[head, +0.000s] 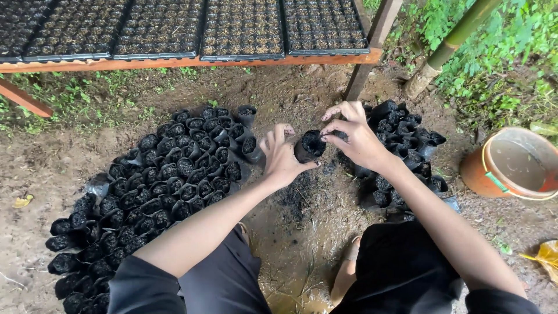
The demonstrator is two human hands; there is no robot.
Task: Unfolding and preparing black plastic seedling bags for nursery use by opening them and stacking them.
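Note:
A small black nursery bag (pixel 309 146) filled with dark soil is held upright above the bare ground, in the middle of the view. My left hand (pixel 280 156) cups its left side and base. My right hand (pixel 356 137) pinches the bag's rim at the right, with fingertips touching the soil. To the left lies a big cluster of soil-filled black bags (pixel 168 174) packed side by side on the ground. To the right, behind my right hand, sits a second smaller cluster of black bags (pixel 407 145).
An orange bucket (pixel 478 174) holding muddy water stands at the far right. A wooden bench (pixel 186 61) carrying black seedling trays (pixel 243 29) runs across the top. A bamboo post (pixel 447 46) and green weeds are at the upper right. My knees are at the bottom edge.

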